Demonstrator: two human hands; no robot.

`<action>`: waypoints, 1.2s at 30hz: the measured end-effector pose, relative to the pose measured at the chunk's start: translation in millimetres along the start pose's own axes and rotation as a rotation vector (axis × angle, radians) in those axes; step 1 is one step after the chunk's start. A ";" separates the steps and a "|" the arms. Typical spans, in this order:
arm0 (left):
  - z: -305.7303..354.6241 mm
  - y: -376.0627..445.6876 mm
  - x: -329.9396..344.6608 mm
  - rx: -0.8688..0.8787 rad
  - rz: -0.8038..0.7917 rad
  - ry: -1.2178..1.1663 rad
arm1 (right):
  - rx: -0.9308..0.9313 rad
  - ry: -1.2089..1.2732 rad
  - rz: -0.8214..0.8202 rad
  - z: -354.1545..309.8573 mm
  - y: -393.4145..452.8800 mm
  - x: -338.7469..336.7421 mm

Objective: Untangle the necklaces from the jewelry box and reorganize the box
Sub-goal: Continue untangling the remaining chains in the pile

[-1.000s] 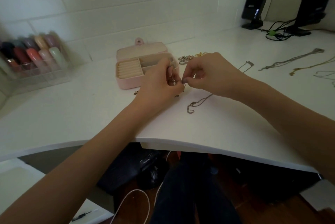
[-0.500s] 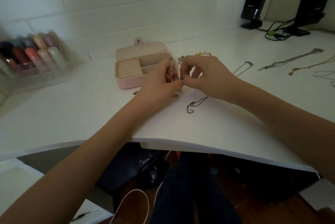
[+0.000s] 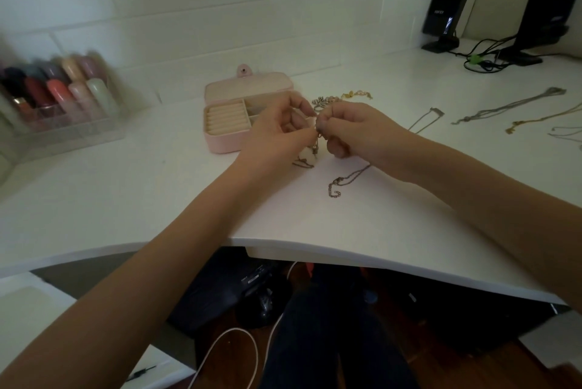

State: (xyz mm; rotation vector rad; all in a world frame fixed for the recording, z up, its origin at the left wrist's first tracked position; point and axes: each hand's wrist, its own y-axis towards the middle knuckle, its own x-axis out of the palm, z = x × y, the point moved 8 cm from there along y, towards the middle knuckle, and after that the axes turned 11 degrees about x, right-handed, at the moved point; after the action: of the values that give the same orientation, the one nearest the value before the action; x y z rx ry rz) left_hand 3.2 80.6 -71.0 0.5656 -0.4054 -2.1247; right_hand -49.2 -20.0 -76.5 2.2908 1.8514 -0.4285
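A pink jewelry box [image 3: 220, 140] stands open on the white desk [image 3: 126, 187], its ring rolls and small compartments showing. Just right of it, my left hand [image 3: 277, 133] and my right hand [image 3: 359, 130] meet fingertip to fingertip and pinch a tangled silver necklace [image 3: 318, 136] between them. Part of that chain hangs down to the desk below my hands. A silver chain end [image 3: 341, 182] trails out from under my right hand. A small heap of silver and gold jewelry [image 3: 333, 99] lies behind my hands.
Several straightened necklaces [image 3: 510, 105] lie on the desk to the right. A clear organizer of coloured bottles [image 3: 59, 102] stands at the left. Two black speakers [image 3: 447, 7] with cables stand at the back right. The desk's front edge curves just below my forearms.
My hands have drawn a little closer together and slightly up over the tangle. The chain on the desk has not shifted visibly.
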 end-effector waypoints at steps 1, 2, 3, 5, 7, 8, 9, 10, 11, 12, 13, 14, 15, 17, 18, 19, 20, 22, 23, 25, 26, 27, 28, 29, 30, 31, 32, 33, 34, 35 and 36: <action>1.7 0.4 -1.7 0.016 0.015 0.015 | 0.014 0.011 -0.012 0.3 0.7 0.5; 2.8 0.5 -3.0 0.027 0.031 0.015 | 0.028 0.016 -0.026 1.0 1.4 0.8; 2.8 0.8 -4.0 0.031 0.042 0.009 | 0.042 0.020 -0.037 2.0 1.8 0.8; 3.1 0.8 -5.9 0.042 0.057 0.004 | 0.056 0.016 -0.035 2.7 1.9 -0.1; 3.4 0.4 -6.4 0.055 0.057 0.010 | 0.054 0.019 -0.023 1.7 1.5 -0.5; 3.5 0.2 -5.9 0.058 0.054 0.013 | 0.052 0.026 -0.025 1.7 1.5 -0.3; 3.9 0.0 -5.1 0.059 0.051 0.011 | 0.046 0.029 -0.034 1.7 1.3 0.2; 4.3 -0.4 -4.4 0.057 0.046 0.008 | 0.034 0.016 -0.045 1.6 0.8 0.9; 5.1 -0.7 -3.8 0.056 0.041 0.008 | 0.020 -0.009 -0.056 1.3 0.1 1.8; 6.3 -1.1 -3.8 0.057 0.037 0.012 | 0.010 -0.031 -0.064 1.2 -0.3 2.3; 6.9 -1.4 -3.8 0.058 0.034 0.017 | 0.005 -0.043 -0.070 1.6 -0.4 2.4; 7.5 -1.6 -3.9 0.060 0.031 0.021 | 0.004 -0.049 -0.074 2.1 -0.3 2.4; 7.8 -1.7 -3.8 0.062 0.028 0.023 | 0.004 -0.059 -0.078 2.4 -0.1 2.2; 9.2 -1.9 -2.7 0.067 0.021 0.017 | 0.000 -0.079 -0.082 1.4 -0.4 2.9; 9.6 -2.1 -2.0 0.066 0.020 0.011 | -0.004 -0.074 -0.083 0.7 -0.8 3.0; 10.1 -2.2 -1.4 0.065 0.018 0.002 | -0.009 -0.061 -0.081 0.1 -0.9 2.8; 10.5 -2.3 -1.3 0.064 0.020 -0.005 | -0.014 -0.044 -0.077 -0.5 -1.1 2.0; 10.5 -2.2 -2.9 0.064 0.033 -0.010 | -0.026 0.000 -0.064 -1.6 -1.0 -0.1; 10.0 -2.1 -3.8 0.065 0.043 -0.013 | -0.034 0.025 -0.054 -2.0 -0.6 -1.5; 9.7 -2.2 -5.0 0.064 0.055 -0.021 | -0.058 0.036 -0.015 -3.2 0.2 -5.6; 9.6 -2.3 -5.1 0.062 0.058 -0.023 | -0.075 0.009 0.016 -4.5 0.4 -7.8; 9.4 -2.3 -5.0 0.061 0.061 -0.024 | -0.095 -0.035 0.049 -6.0 0.1 -9.5; 9.0 -2.4 -4.7 0.059 0.062 -0.025 | -0.118 -0.089 0.083 -8.0 -0.4 -10.5; 8.1 -2.4 -4.1 0.055 0.060 -0.028 | -0.142 -0.152 0.122 -10.3 -1.1 -10.7; 7.5 -2.7 -2.8 0.048 0.050 -0.031 | -0.169 -0.214 0.163 -13.1 -2.4 -11.0; 6.1 -2.7 -1.1 0.039 0.032 -0.031 | -0.195 -0.260 0.205 -16.0 -4.0 -11.3; 4.0 -2.7 0.8 0.024 0.009 -0.028 | -0.215 -0.279 0.239 -18.6 -5.7 -11.7; 0.7 -2.8 2.3 0.003 -0.010 -0.023 | -0.219 -0.272 0.260 -19.9 -6.5 -12.6; -2.0 -3.0 3.4 -0.017 -0.025 -0.021 | -0.198 -0.243 0.262 -19.2 -6.6 -13.2; -4.6 -3.1 3.8 -0.032 -0.032 -0.020 | -0.152 -0.193 0.238 -16.6 -5.6 -12.5; -6.4 -2.8 3.8 -0.037 -0.036 -0.013 | -0.085 -0.112 0.185 -11.9 -3.9 -9.8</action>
State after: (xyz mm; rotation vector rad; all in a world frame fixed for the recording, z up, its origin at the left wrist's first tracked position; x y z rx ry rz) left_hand 2.7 78.6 -78.7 0.5420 -0.3643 -2.1669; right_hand -53.5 -24.7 -61.8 2.3045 1.5585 -0.4329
